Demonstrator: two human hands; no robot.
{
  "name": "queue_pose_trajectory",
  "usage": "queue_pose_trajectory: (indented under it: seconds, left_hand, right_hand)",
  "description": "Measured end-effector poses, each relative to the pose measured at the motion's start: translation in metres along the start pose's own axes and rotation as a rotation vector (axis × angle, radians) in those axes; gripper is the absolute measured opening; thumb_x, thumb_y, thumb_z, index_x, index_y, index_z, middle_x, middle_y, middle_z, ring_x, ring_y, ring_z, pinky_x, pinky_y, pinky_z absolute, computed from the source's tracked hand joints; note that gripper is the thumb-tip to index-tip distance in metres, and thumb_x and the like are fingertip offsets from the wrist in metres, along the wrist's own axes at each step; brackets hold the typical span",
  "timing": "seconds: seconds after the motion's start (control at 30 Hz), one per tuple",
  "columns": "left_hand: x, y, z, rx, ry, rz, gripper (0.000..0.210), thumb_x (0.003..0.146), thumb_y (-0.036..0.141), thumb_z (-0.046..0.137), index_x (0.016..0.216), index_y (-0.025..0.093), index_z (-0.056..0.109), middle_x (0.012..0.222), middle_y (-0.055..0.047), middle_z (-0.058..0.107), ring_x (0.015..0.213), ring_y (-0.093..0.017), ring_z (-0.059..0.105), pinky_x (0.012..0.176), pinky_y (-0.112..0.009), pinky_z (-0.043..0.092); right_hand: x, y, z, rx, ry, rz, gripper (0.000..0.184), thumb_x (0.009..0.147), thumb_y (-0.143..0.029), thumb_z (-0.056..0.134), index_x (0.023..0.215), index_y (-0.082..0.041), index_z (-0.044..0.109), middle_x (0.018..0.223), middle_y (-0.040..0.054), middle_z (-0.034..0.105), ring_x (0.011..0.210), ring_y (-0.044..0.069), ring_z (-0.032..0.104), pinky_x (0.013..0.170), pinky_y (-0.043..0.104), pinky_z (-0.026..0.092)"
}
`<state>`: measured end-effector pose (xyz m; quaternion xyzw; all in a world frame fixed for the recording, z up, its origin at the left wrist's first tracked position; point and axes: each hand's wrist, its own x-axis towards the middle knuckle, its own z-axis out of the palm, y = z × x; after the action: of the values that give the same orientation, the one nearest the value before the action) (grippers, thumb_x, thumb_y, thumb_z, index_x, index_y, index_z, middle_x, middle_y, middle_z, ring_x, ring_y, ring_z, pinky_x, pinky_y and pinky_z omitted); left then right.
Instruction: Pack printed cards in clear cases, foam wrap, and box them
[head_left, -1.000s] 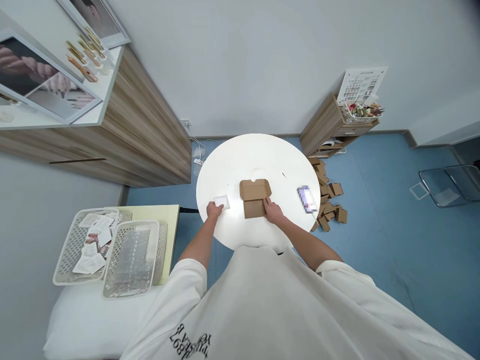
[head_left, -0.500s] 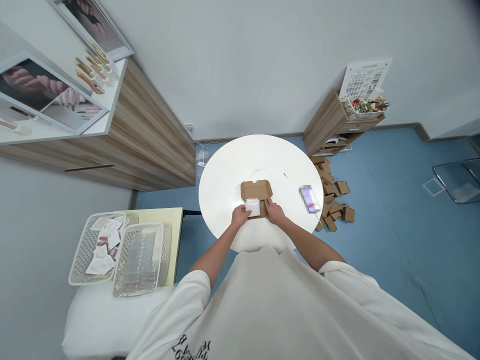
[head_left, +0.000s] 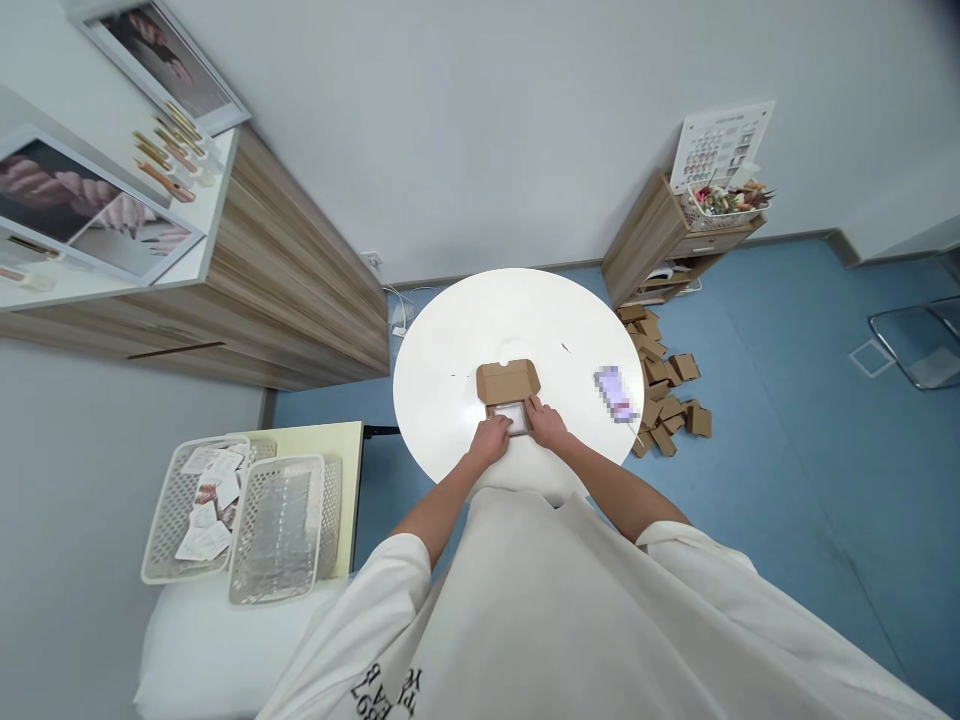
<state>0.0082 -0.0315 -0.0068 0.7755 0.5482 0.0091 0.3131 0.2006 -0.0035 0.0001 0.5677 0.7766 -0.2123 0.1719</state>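
A small brown cardboard box (head_left: 508, 382) lies on the round white table (head_left: 450, 330), its lid folded back away from me. Inside its tray sits a flat white packet (head_left: 514, 414), partly covered by my fingers. My left hand (head_left: 492, 440) is closed at the tray's left side, its fingertips on the packet. At the right wall of the box, my right hand (head_left: 546, 424) is closed on the cardboard edge, with the thumb side hidden from view.
A purple phone-like item (head_left: 615, 394), blurred, lies on the table's right. Several cardboard boxes (head_left: 664, 400) are heaped on the floor at right. Two white baskets (head_left: 319, 470) with packets and clear cases stand at left. A wooden cabinet (head_left: 300, 260) stands behind them.
The white packet has gone from lying over the box's left part down into the tray. My left hand has moved right and over it. My right hand stays at the box's right side.
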Motion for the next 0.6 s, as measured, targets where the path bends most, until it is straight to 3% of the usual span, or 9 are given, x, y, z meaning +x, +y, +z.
queue_pose_trajectory:
  seconds: [0.13, 0.33, 0.4, 0.5, 0.6]
  left_hand:
    - [-0.012, 0.001, 0.003, 0.13, -0.104, 0.074, 0.045, 0.088, 0.01, 0.046, 0.131, 0.023, 0.055, 0.143, -0.012, 0.051, 0.126, -0.029, 0.051, 0.105, -0.047, 0.034]
    - [-0.011, -0.001, 0.002, -0.135, 0.006, -0.018, 0.042, 0.085, 0.011, 0.052, 0.124, 0.026, 0.059, 0.134, -0.01, 0.057, 0.127, -0.029, 0.05, 0.108, -0.045, 0.033]
    - [-0.005, -0.005, -0.004, -0.243, 0.132, -0.121, 0.037, 0.087, 0.014, 0.051, 0.121, 0.025, 0.059, 0.127, -0.011, 0.06, 0.123, -0.028, 0.052, 0.106, -0.044, 0.037]
    - [0.009, -0.014, -0.018, -0.427, 0.391, -0.375, 0.03, 0.089, 0.019, 0.05, 0.118, 0.022, 0.057, 0.122, -0.012, 0.059, 0.115, -0.025, 0.056, 0.102, -0.04, 0.042]
    - [0.026, -0.026, -0.034, -0.673, 0.466, -0.616, 0.038, 0.089, 0.025, 0.053, 0.126, 0.022, 0.047, 0.132, -0.012, 0.055, 0.112, -0.021, 0.059, 0.096, -0.035, 0.046]
  right_hand:
    - [0.0, 0.001, 0.0, 0.03, -0.012, -0.011, 0.087, 0.084, -0.024, 0.064, 0.156, -0.02, 0.017, 0.16, 0.0178, 0.02, 0.113, 0.031, 0.054, 0.091, 0.039, 0.046]
    - [-0.01, 0.008, 0.001, 0.168, 0.09, -0.071, 0.079, 0.085, -0.028, 0.065, 0.154, -0.024, 0.026, 0.159, 0.014, 0.025, 0.125, 0.034, 0.044, 0.099, 0.043, 0.042]
    - [-0.012, 0.011, -0.001, 0.249, 0.172, -0.03, 0.066, 0.09, -0.03, 0.058, 0.15, -0.023, 0.032, 0.156, 0.0141, 0.031, 0.127, 0.033, 0.043, 0.102, 0.045, 0.04]
    - [-0.005, 0.016, -0.008, 0.491, 0.322, 0.142, 0.052, 0.095, -0.033, 0.046, 0.146, -0.021, 0.04, 0.15, 0.0146, 0.039, 0.127, 0.03, 0.045, 0.104, 0.044, 0.042]
    - [0.011, 0.022, -0.019, 0.846, 0.363, 0.298, 0.057, 0.096, -0.042, 0.042, 0.148, -0.019, 0.039, 0.151, 0.0143, 0.04, 0.125, 0.026, 0.052, 0.102, 0.039, 0.046]
